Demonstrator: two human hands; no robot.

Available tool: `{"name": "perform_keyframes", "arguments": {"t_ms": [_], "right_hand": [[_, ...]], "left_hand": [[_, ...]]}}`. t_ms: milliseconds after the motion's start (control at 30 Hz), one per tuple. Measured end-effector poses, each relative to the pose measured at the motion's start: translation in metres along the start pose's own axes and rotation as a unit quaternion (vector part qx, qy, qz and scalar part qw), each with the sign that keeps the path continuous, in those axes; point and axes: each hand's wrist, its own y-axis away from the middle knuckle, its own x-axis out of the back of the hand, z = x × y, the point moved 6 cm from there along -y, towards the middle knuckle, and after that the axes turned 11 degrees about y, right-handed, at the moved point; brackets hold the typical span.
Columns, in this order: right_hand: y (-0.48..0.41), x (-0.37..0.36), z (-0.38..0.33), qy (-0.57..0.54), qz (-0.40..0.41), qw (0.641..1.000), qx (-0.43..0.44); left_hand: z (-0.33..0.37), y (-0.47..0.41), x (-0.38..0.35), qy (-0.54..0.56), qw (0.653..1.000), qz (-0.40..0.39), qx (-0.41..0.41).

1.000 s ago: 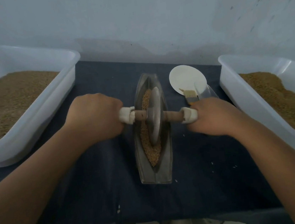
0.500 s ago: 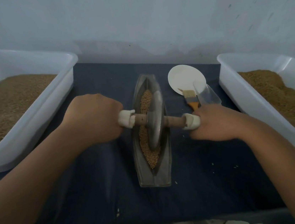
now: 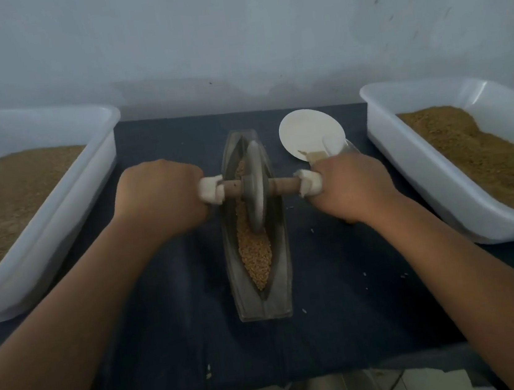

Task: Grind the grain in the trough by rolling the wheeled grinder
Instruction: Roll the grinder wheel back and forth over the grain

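Note:
A boat-shaped metal trough lies lengthwise on the dark cloth, with golden grain heaped along its groove. The wheeled grinder, a grey metal disc on a wooden axle with white-wrapped ends, stands upright in the far half of the trough. My left hand grips the axle's left handle. On the other side my right hand grips the right handle. Both fists hide most of the handles.
A white tub of brown grain stands at the left and another white tub of grain at the right. A white dish and a partly hidden brush lie beyond my right hand. Loose grains dot the cloth.
The grinder and both hands have rolled away from me toward the trough's far end, uncovering more grain at the near end. My right hand now hides most of the brush.

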Motion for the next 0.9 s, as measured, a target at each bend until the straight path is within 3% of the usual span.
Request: {"name": "perform_keyframes", "arguments": {"t_ms": [133,200,267,333,433,567,733,800,900], "right_hand": [[0.032,-0.005,0.005,-0.118,-0.203,0.971,0.041],[0.033,-0.002,0.005,-0.139,-0.24,0.96,0.047],[0.024,0.003,0.002,-0.089,-0.189,0.977,0.044],[0.008,0.011,-0.001,-0.019,-0.066,0.997,0.021],[-0.011,0.023,-0.009,0.034,0.035,0.999,0.012],[-0.012,0.029,-0.01,0.025,-0.023,0.997,0.062],[0.023,0.012,-0.001,-0.104,-0.249,0.958,0.094],[0.019,0.006,-0.001,-0.091,-0.226,0.966,0.081],[-0.006,-0.001,0.0,-0.015,-0.08,0.997,-0.001]], "left_hand": [[0.011,0.018,0.01,-0.043,0.996,0.038,-0.07],[0.01,0.018,0.009,-0.048,0.996,0.027,-0.073],[0.004,0.013,0.003,-0.03,0.999,0.01,-0.04],[-0.004,0.007,-0.005,0.018,1.0,-0.009,0.01],[-0.01,0.004,-0.013,0.09,0.993,-0.036,0.066],[-0.009,0.018,-0.007,0.096,0.992,-0.059,0.061],[-0.003,0.04,0.006,0.018,1.0,-0.017,-0.012],[0.0,0.029,0.005,-0.011,1.0,-0.003,-0.017],[0.0,-0.01,-0.001,-0.007,1.0,-0.019,0.014]]}}
